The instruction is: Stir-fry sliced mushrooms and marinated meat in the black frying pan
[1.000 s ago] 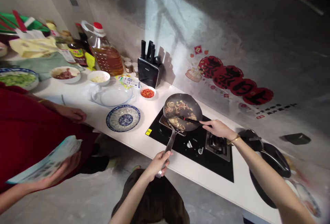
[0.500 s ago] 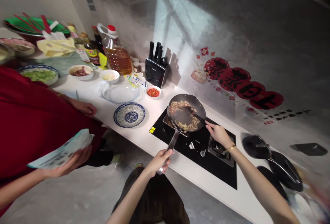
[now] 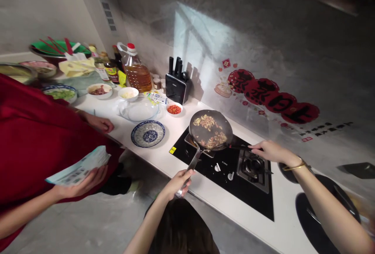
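Note:
My left hand (image 3: 177,184) is closed around the metal handle of a dark frying pan (image 3: 208,128), which sits over the left burner of the black stove (image 3: 225,176). Small browned pieces of food (image 3: 215,139) lie spread in the pan. In my right hand (image 3: 271,151) is the dark handle of a cooking spatula (image 3: 238,147); its head dips at the pan's right rim among the food and is partly hidden. A gold bracelet circles my right wrist.
A person in red (image 3: 52,144) stands at left holding a pale blue packet (image 3: 79,168). Left of the stove are a blue-patterned plate (image 3: 148,134), a bowl of chopped red chillies (image 3: 174,109), a knife block (image 3: 177,86) and an oil jug (image 3: 137,70). Dark cookware (image 3: 325,203) lies at right.
My right hand has moved right, drawing the spatula from the middle of the pan to its right edge. The food has shifted into two patches. My left hand keeps its hold.

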`<state>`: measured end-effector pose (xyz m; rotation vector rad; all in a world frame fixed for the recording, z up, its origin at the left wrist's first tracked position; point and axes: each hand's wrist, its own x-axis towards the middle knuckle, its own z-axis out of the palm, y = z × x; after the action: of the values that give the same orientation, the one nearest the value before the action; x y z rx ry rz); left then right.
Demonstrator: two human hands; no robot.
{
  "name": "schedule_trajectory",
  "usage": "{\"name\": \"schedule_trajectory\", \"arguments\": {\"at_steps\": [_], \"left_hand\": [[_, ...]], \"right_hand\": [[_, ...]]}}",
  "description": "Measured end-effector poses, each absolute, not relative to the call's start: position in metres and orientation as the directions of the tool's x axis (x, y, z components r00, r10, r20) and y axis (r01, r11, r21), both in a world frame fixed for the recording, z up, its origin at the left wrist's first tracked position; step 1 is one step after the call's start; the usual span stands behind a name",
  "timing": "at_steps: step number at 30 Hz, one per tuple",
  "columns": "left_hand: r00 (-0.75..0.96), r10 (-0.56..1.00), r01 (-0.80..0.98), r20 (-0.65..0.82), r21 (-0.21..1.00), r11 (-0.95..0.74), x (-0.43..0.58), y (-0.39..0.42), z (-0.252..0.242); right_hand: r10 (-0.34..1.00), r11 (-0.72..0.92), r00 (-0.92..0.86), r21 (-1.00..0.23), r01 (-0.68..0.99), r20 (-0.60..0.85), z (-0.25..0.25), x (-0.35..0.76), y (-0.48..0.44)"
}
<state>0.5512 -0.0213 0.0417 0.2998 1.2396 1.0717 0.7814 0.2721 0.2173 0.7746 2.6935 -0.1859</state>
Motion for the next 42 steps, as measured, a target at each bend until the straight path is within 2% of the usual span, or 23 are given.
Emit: {"name": "schedule_trajectory", "arguments": {"at_steps": [2, 4, 6, 8, 12, 15, 18, 22, 24, 26, 29, 33, 35, 37, 39, 42], "left_hand": [[-0.051, 0.786, -0.498, -0.615, 0.698, 0.514, 0.551, -0.021, 0.042], [-0.048, 0.783, -0.501, -0.621, 0.693, 0.518, 0.551, -0.021, 0.043], [-0.051, 0.776, -0.503, -0.629, 0.687, 0.524, 0.551, -0.021, 0.044], [-0.051, 0.773, -0.502, -0.632, 0.685, 0.528, 0.550, -0.020, 0.045], [-0.035, 0.778, -0.502, -0.627, 0.684, 0.529, 0.550, -0.020, 0.046], [-0.028, 0.782, -0.510, -0.623, 0.681, 0.525, 0.549, -0.019, 0.045], [-0.028, 0.789, -0.517, -0.614, 0.684, 0.514, 0.549, -0.020, 0.042], [-0.027, 0.791, -0.515, -0.611, 0.687, 0.513, 0.549, -0.020, 0.040], [-0.031, 0.789, -0.512, -0.614, 0.688, 0.515, 0.549, -0.020, 0.041], [-0.033, 0.787, -0.516, -0.616, 0.685, 0.515, 0.549, -0.020, 0.041], [-0.025, 0.786, -0.523, -0.617, 0.678, 0.516, 0.549, -0.020, 0.041], [-0.018, 0.783, -0.525, -0.621, 0.672, 0.522, 0.549, -0.020, 0.042], [-0.022, 0.780, -0.521, -0.626, 0.673, 0.525, 0.549, -0.020, 0.044], [-0.028, 0.776, -0.511, -0.630, 0.676, 0.530, 0.549, -0.019, 0.046], [-0.029, 0.775, -0.507, -0.631, 0.678, 0.532, 0.548, -0.019, 0.047], [-0.021, 0.780, -0.515, -0.626, 0.675, 0.528, 0.548, -0.019, 0.046]], "right_hand": [[0.510, 0.849, -0.810, 0.017, 0.528, -0.288, 0.196, 0.760, 0.263], [0.611, 0.791, -0.764, 0.124, 0.599, -0.207, 0.171, 0.732, 0.255], [0.713, 0.701, -0.678, 0.165, 0.694, -0.177, 0.154, 0.712, 0.254], [0.739, 0.668, -0.639, 0.102, 0.737, -0.213, 0.155, 0.710, 0.260], [0.599, 0.748, -0.729, -0.093, 0.657, -0.330, 0.203, 0.755, 0.283], [0.608, 0.750, -0.702, -0.021, 0.661, -0.371, 0.227, 0.782, 0.292], [0.652, 0.727, -0.701, -0.026, 0.686, -0.288, 0.201, 0.770, 0.287], [0.730, 0.631, -0.667, -0.228, 0.742, -0.149, 0.139, 0.716, 0.276], [0.714, 0.619, -0.681, -0.307, 0.723, -0.164, 0.129, 0.697, 0.273], [0.629, 0.670, -0.752, -0.351, 0.654, -0.199, 0.141, 0.696, 0.270], [0.496, 0.781, -0.830, -0.286, 0.555, -0.255, 0.183, 0.717, 0.265], [0.415, 0.896, -0.866, -0.043, 0.443, -0.281, 0.206, 0.728, 0.258], [0.476, 0.876, -0.844, 0.056, 0.478, -0.245, 0.190, 0.715, 0.257], [0.598, 0.800, -0.773, 0.108, 0.590, -0.213, 0.171, 0.702, 0.260], [0.661, 0.744, -0.719, 0.062, 0.666, -0.214, 0.163, 0.702, 0.268], [0.581, 0.767, -0.764, -0.127, 0.629, -0.280, 0.185, 0.734, 0.277]]}}
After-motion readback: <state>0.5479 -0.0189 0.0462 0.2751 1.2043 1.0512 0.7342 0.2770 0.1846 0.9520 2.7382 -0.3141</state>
